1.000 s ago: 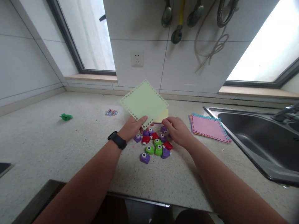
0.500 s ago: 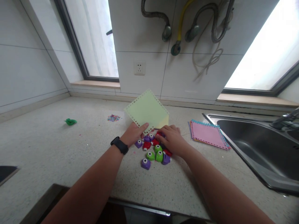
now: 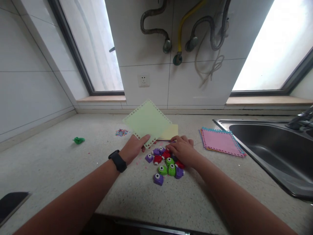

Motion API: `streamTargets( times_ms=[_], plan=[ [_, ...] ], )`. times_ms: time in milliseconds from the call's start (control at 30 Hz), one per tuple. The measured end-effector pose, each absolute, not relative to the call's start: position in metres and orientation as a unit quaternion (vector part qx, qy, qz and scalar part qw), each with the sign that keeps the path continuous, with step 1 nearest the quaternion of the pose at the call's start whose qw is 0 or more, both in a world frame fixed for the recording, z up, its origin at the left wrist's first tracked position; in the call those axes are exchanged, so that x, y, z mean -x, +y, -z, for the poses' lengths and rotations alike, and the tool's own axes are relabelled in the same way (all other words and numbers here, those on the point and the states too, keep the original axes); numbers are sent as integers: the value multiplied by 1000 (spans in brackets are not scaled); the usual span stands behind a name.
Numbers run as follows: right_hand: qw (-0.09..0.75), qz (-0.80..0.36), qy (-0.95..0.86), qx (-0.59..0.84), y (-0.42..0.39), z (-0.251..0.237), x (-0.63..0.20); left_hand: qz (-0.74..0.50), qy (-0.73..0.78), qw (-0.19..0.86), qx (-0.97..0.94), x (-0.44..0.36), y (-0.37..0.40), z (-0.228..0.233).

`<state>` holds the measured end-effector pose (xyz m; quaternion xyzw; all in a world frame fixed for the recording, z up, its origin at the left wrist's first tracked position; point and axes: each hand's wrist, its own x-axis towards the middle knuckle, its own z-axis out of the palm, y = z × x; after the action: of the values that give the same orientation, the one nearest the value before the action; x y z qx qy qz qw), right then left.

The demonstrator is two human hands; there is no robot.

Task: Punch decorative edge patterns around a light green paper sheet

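Note:
My left hand (image 3: 135,146) pinches the near corner of a light green paper sheet (image 3: 148,120), with shapes punched along its edges. The sheet is held up at a slant, partly over pale yellow paper (image 3: 172,131). To the right, my right hand (image 3: 182,148) bends its fingers down at the far side of a cluster of small craft punches; what is under the fingertips is mostly hidden. The cluster has several red punches (image 3: 157,159), green punches (image 3: 162,170) and purple punches (image 3: 158,179), some with star marks on their white buttons.
A stack of punched paper, pink sheet (image 3: 222,142) on top, lies by the steel sink (image 3: 254,137). Small coloured paper bits (image 3: 121,132) form a pile behind my left hand. A crumpled green thing (image 3: 78,140) rests farther left, and a dark flat object (image 3: 12,204) sits at the left edge.
The camera view has shifted. The green sheet has moved slightly left with my left hand, uncovering more yellow paper. My right hand stays by the punches.

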<state>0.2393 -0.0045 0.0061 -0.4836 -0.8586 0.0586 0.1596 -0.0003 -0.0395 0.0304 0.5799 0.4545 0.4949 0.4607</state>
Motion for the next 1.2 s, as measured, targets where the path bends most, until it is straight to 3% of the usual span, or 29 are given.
streamTargets(
  times_ms=[300,600,800,967,1200],
  plan=[
    [278,-88,-853,434,-25,-31,-216,-537,496,511,-452,50,-65,14],
    [54,-23,-968,245,-31,-46,-166,-550,456,585,-384,54,-60,15],
    [34,-19,-973,228,-25,-47,-157,-533,455,600,-385,56,-58,19],
    [142,-123,-938,290,-19,-50,-171,-532,435,591,-423,58,-55,20],
    [533,-436,-619,378,5,-30,-190,-518,431,598,-434,58,-58,20]
  ],
)
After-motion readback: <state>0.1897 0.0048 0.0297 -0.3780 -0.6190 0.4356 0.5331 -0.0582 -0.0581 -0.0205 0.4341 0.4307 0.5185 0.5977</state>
